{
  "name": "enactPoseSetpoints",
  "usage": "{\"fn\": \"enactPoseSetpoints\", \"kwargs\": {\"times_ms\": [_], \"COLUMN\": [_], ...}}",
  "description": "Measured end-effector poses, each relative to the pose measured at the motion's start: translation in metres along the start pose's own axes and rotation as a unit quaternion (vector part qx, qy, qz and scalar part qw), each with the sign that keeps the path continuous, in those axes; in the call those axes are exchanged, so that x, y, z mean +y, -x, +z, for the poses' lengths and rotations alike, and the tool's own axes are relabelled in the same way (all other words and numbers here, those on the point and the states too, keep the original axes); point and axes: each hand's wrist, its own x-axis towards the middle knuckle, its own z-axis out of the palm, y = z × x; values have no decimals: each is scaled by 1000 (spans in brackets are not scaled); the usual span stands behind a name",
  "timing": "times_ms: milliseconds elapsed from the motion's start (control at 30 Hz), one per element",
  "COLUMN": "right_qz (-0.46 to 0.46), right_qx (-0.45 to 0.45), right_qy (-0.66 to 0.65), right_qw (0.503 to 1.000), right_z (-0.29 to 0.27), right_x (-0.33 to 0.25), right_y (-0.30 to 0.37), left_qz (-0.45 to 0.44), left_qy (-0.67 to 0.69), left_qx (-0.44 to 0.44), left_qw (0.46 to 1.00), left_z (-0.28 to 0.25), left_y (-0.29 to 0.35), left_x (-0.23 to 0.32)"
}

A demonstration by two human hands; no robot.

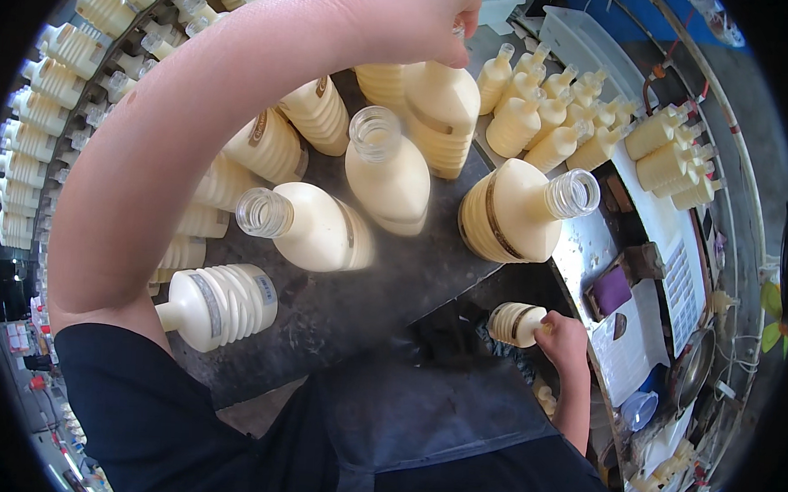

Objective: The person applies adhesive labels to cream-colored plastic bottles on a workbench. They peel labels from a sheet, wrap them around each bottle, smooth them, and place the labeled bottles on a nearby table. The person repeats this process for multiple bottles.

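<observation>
My left arm arches across the upper part of the head view. At its end my left hand [452, 30] is closed around the neck of a cream-coloured ribbed bottle [441, 116], which stands on the dark table [356, 319]. Low on the right, my right hand [565, 341] grips a smaller-looking cream bottle [515, 325] by its neck, tilted sideways beside the table edge. Between my hands stand open-necked cream bottles with clear glass rims: one in the middle [388, 180], one to its left [316, 229] and one at the right edge [510, 211]. A whiter ribbed bottle [224, 307] lies on its side.
Many similar bottles [53, 108] fill racks on the left. More cream bottles [549, 112] stand in a group at the upper right, near a clear plastic bin [587, 43]. On the right bench are a purple block [611, 291], a blue-rimmed cup [639, 410] and a round pan [695, 369].
</observation>
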Motion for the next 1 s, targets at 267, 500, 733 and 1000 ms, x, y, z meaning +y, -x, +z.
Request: {"fn": "enactPoseSetpoints", "kwargs": {"times_ms": [267,500,733,1000], "right_qz": [-3,-2,8,1], "right_qx": [24,18,8,29], "right_qy": [6,7,5,8], "right_qw": [1000,1000,1000,1000], "right_z": [11,17,15,20], "right_x": [12,14,14,15], "right_y": [12,15,24,38], "left_qz": [-37,30,-20,-67], "left_qy": [-6,-109,2,28], "left_qx": [-15,-22,-13,-91], "left_qw": [999,993,1000,993], "left_z": [0,-16,-2,-15], "left_y": [-3,21,94,101], "left_x": [-5,19,37,27]}}
